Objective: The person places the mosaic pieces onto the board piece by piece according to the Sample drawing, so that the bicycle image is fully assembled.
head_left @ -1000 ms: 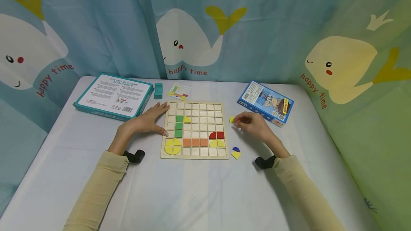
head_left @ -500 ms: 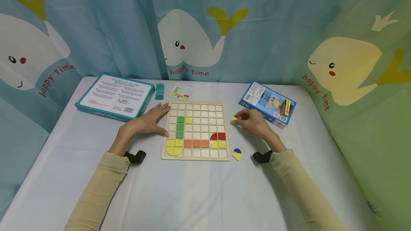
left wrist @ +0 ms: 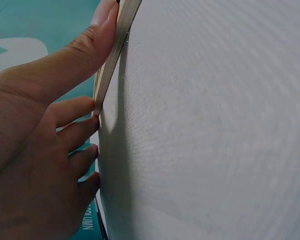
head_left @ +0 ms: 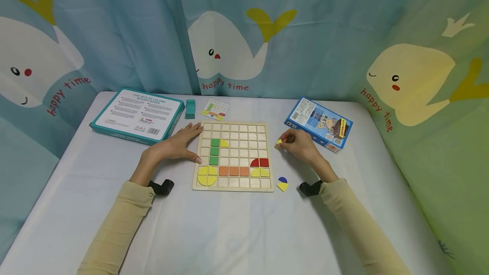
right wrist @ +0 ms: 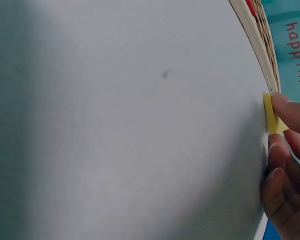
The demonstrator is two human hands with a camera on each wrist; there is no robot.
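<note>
On the table lies a wooden grid board [head_left: 243,144], holding three green squares [head_left: 214,151], three orange squares [head_left: 234,171], a red square [head_left: 264,162], a red quarter-circle [head_left: 255,163] and several yellow quarter-circles [head_left: 202,179]. My left hand [head_left: 177,144] rests along the board's left side, fingers extended; in the left wrist view its thumb [left wrist: 97,42] lies on the board's edge. Just off the right side, my right hand [head_left: 299,144] pinches a small yellow piece [right wrist: 269,114] between thumb and fingers, low over the tablecloth. Its full outline is partly hidden by the fingertips.
Right of the board lie a blue half-round piece [head_left: 282,179] and a yellow quarter-circle piece [head_left: 282,186]. Behind are a pattern card [head_left: 215,108], a teal block [head_left: 190,109], a teal-edged box [head_left: 139,116] and a blue box [head_left: 320,123]. A whale-print curtain [head_left: 332,54] borders the table.
My right hand now lifts and tilts the yellow piece slightly, staying beside the board's right edge. My left hand keeps its place at the board. The head view has shifted a little.
</note>
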